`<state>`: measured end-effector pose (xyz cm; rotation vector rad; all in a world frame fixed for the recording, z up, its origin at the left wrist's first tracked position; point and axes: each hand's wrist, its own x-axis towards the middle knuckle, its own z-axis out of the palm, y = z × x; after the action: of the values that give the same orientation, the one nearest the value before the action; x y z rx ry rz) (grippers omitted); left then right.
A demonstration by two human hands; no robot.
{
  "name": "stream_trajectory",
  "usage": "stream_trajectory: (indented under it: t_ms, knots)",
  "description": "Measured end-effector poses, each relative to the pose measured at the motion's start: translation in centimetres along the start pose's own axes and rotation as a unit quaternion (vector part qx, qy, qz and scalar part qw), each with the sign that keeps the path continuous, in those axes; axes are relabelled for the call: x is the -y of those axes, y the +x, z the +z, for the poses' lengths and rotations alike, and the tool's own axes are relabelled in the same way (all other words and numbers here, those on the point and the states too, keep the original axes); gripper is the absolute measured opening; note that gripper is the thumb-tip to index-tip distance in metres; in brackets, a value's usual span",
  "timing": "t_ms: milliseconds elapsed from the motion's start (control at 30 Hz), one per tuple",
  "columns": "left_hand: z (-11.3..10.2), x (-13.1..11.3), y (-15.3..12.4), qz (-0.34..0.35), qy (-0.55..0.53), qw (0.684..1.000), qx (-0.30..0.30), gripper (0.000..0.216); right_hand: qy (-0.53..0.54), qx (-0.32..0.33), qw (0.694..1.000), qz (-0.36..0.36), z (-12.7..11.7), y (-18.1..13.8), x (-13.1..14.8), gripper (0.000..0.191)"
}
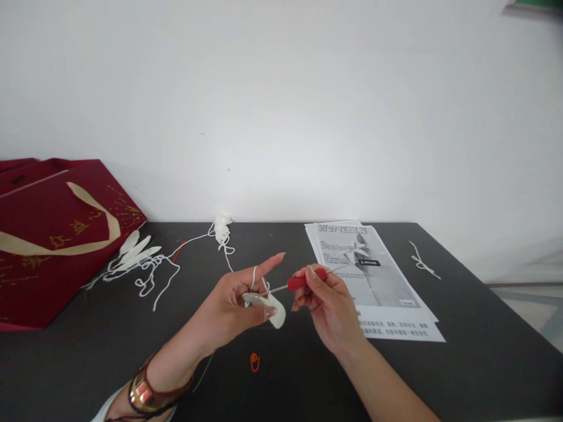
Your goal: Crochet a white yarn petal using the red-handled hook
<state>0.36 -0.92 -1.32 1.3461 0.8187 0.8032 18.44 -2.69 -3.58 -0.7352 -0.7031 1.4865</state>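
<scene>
My left hand [237, 308] pinches a small white crocheted piece [277, 316] between thumb and fingers. White yarn [253, 276] loops around its index finger, which points up and to the right. Between the thumb and forefinger of my right hand [328, 299] is a crochet hook [303, 281] with a red grip. The hook's metal shaft reaches left to the top edge of the crocheted piece and touches it there. Whether the tip sits inside a stitch is too small to tell. An orange stitch marker [254, 362] lies on the table below my hands.
A dark table [281, 387] stands against a white wall. At its left are a red gift bag [53, 246], several white crocheted petals [132, 252] and loose yarn ends. A bundle of white yarn [222, 227] lies at the back. Printed sheets [391, 281] and a yarn scrap [423, 262] are on the right.
</scene>
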Motion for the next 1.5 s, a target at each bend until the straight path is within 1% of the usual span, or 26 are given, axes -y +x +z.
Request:
stream_trajectory:
  t_ms: [233,433,467,533,600,633,667,700,733,800,867,900,933,967,1000,1033,1067,1133,1167,1200,1233,1267,1300,1367,1433,1500]
  knots:
    - [0.0,-0.1,-0.1,0.008,0.015,1.0,0.0,0.005,0.008,-0.01,1.0,0.024,0.1,-0.1,-0.1,0.023]
    - [0.0,0.0,-0.1,0.004,0.016,1.0,-0.008,0.005,-0.001,-0.017,1.0,0.012,0.0,0.2,0.0,0.022]
    - [0.0,0.1,-0.1,0.007,0.024,1.0,-0.013,0.004,-0.01,-0.019,1.0,0.002,0.0,0.2,0.0,0.022]
    - [0.1,0.1,-0.1,0.011,0.041,0.999,-0.033,0.014,-0.049,-0.022,0.998,-0.035,-0.2,0.0,0.0,0.02]
    - [0.3,0.1,0.0,0.014,0.056,0.996,-0.062,0.022,-0.132,-0.028,0.985,-0.109,-0.3,-0.5,-0.1,0.018]
    - [0.4,0.1,0.1,0.014,0.057,0.995,-0.077,0.025,-0.189,-0.031,0.969,-0.157,-0.4,-0.9,-0.1,0.017]
    - [0.6,0.0,0.1,0.013,0.053,0.994,-0.093,0.028,-0.253,-0.032,0.944,-0.21,-0.5,-1.2,-0.2,0.016]
    - [0.7,0.0,0.2,0.012,0.042,0.993,-0.109,0.034,-0.319,-0.024,0.911,-0.26,-0.6,-1.5,-0.3,0.016]
    - [0.9,0.0,0.3,0.009,0.026,0.992,-0.122,0.042,-0.376,0.003,0.873,-0.309,-0.6,-1.8,-0.3,0.018]
    - [1.2,-0.1,0.3,0.001,-0.019,0.99,-0.141,0.061,-0.469,0.088,0.783,-0.399,-0.8,-2.0,-0.5,0.038]
    - [1.4,-0.1,0.3,-0.009,-0.082,0.986,-0.146,0.071,-0.523,0.159,0.697,-0.465,-0.9,-2.0,-0.6,0.054]
    - [1.5,-0.1,0.2,-0.014,-0.12,0.982,-0.145,0.073,-0.535,0.18,0.667,-0.487,-1.0,-1.9,-0.6,0.058]
    - [1.5,-0.1,0.2,-0.019,-0.158,0.977,-0.142,0.074,-0.536,0.189,0.654,-0.5,-1.1,-1.8,-0.6,0.059]
    - [1.5,-0.2,0.1,-0.022,-0.193,0.971,-0.138,0.074,-0.527,0.185,0.66,-0.503,-1.2,-1.7,-0.6,0.059]
    - [1.5,-0.3,0.0,-0.025,-0.221,0.966,-0.132,0.073,-0.507,0.173,0.683,-0.497,-1.2,-1.6,-0.6,0.057]
    - [1.5,-0.4,-0.1,-0.027,-0.241,0.962,-0.125,0.072,-0.477,0.156,0.719,-0.48,-1.2,-1.5,-0.7,0.053]
    - [1.4,-0.4,-0.1,-0.03,-0.256,0.959,-0.115,0.07,-0.438,0.136,0.765,-0.452,-1.2,-1.4,-0.8,0.049]
    - [1.2,-0.5,-0.3,-0.045,-0.272,0.957,-0.085,0.067,-0.328,0.095,0.866,-0.366,-1.0,-1.2,-1.1,0.034]
    - [1.1,-0.5,-0.3,-0.054,-0.275,0.957,-0.071,0.066,-0.262,0.082,0.91,-0.312,-0.9,-1.0,-1.2,0.025]
    - [0.9,-0.5,-0.4,-0.061,-0.274,0.958,-0.059,0.066,-0.191,0.071,0.945,-0.255,-0.8,-0.8,-1.3,0.017]
    - [0.8,-0.5,-0.4,-0.066,-0.269,0.96,-0.049,0.067,-0.127,0.064,0.97,-0.198,-0.7,-0.6,-1.4,0.011]
    - [0.6,-0.5,-0.4,-0.069,-0.259,0.963,-0.04,0.066,-0.073,0.06,0.985,-0.148,-0.6,-0.4,-1.4,0.009]
    - [0.5,-0.5,-0.5,-0.07,-0.245,0.966,-0.032,0.066,-0.031,0.059,0.992,-0.104,-0.5,-0.2,-1.4,0.011]
    - [0.3,-0.6,-0.6,-0.078,-0.209,0.975,-0.016,0.062,0.018,0.068,0.996,-0.047,-0.5,0.1,-1.1,0.014]
    - [0.3,-0.6,-0.7,-0.092,-0.171,0.981,-0.003,0.059,0.038,0.083,0.996,-0.022,-0.5,0.3,-0.8,0.017]
    - [0.3,-0.7,-0.9,-0.108,-0.145,0.984,0.003,0.056,0.039,0.096,0.994,-0.017,-0.7,0.3,-0.4,0.018]
